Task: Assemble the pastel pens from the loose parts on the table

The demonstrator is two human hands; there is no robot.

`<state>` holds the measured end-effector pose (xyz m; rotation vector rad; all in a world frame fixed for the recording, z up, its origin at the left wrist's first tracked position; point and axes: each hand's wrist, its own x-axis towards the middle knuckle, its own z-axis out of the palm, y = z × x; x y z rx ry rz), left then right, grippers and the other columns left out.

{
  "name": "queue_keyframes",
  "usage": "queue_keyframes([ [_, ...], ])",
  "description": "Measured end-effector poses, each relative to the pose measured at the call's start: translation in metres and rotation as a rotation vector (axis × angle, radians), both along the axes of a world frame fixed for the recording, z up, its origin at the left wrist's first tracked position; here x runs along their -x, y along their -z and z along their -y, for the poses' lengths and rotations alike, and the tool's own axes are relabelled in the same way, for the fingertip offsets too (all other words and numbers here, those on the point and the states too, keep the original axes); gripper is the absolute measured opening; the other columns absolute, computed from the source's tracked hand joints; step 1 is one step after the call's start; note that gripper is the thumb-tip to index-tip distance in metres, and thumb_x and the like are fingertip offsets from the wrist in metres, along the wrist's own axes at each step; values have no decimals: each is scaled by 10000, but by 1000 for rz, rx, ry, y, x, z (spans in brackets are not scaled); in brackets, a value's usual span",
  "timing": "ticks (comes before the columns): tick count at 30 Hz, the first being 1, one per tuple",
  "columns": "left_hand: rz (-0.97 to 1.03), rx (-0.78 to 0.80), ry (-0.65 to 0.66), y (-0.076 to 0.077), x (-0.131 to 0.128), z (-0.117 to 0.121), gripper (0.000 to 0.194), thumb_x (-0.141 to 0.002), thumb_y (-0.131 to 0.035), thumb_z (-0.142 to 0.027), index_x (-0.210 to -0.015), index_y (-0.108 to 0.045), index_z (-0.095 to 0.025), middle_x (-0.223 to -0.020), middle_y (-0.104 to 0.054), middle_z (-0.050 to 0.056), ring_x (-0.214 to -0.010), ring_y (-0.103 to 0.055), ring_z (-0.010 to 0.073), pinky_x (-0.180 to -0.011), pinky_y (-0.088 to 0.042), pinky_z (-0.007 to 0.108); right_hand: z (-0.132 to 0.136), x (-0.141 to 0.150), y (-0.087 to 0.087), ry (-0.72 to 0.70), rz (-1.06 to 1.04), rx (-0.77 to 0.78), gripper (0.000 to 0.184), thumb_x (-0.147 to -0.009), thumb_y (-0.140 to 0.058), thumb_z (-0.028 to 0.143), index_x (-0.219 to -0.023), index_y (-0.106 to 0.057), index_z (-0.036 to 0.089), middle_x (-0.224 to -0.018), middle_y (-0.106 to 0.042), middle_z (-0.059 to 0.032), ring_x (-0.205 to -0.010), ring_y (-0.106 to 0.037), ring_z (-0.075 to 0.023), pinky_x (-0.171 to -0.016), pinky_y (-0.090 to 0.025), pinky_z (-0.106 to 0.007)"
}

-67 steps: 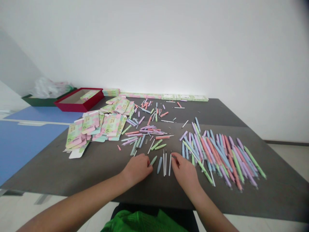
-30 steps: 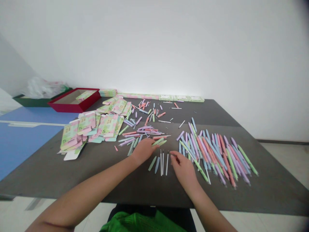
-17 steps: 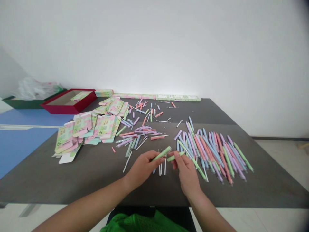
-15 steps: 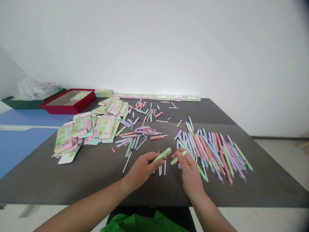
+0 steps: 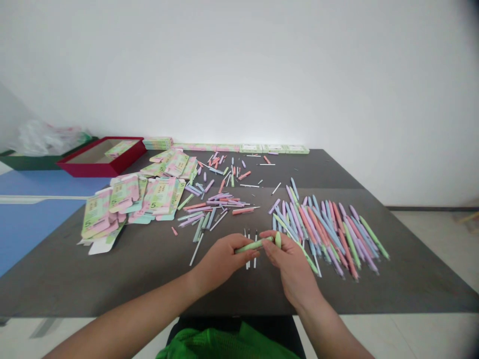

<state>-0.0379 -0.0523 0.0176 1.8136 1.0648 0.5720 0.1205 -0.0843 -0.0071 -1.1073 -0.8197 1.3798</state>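
Note:
My left hand [image 5: 222, 257] is closed on a light green pen barrel [image 5: 250, 246], which points right, towards my other hand. My right hand [image 5: 290, 262] grips a second light green pen piece [image 5: 278, 240] standing up between its fingers. Its fingertips also touch the right end of the barrel, so the exact contact there is partly hidden. Just behind and below the hands lie a few thin white pen refills [image 5: 255, 260]. Right of my right hand spreads a pile of pastel pens [image 5: 325, 227] in green, blue, purple and coral.
Loose pen parts [image 5: 209, 212] lie scattered left of centre on the dark table [image 5: 149, 279]. Flat printed cartons [image 5: 160, 197] are heaped at left. Beyond them stand a red box [image 5: 90, 169] and a green tray [image 5: 33, 162] with plastic bags. Filled-looking cartons [image 5: 275, 148] line the wall.
My hands have come together: the barrel's right end now meets my right fingers. The green piece in my right hand has turned from slanting to upright.

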Motion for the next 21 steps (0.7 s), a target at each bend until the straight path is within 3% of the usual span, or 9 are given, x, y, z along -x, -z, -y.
queue_keyframes([
  [5,76,-59,-175,-5,-2,5,353,-769,-592,-272,-1114,-575,-199,-975,-628,34,-798,-551,143,-731,-434,250,-1,-1,7,-23,-385,76,139,-773,-642,273,-861,-632,166,-608,-478,38,-460,-278,-37,-431,-207,-182],
  [11,117,-211,-145,-14,-6,13,177,-816,-548,-263,-957,-642,-211,-849,-621,9,-709,-537,113,-680,-438,222,1,2,11,-173,-693,179,118,-767,-633,239,-847,-623,154,-598,-455,52,-430,-272,-32,-423,-262,-169],
  [16,74,-334,-91,-20,-10,17,175,-823,-542,-265,-948,-645,-200,-823,-607,15,-734,-551,114,-708,-451,222,7,7,12,-257,-755,236,109,-760,-623,277,-762,-616,168,-583,-448,55,-415,-235,-46,-423,-283,-182],
  [21,47,-522,-1,-28,-9,27,182,-836,-515,-254,-969,-629,-202,-906,-625,48,-848,-576,143,-780,-468,249,16,9,7,-276,-560,239,181,-727,-615,384,-753,-624,205,-714,-569,8,-467,-350,-78,-480,-335,-220],
])
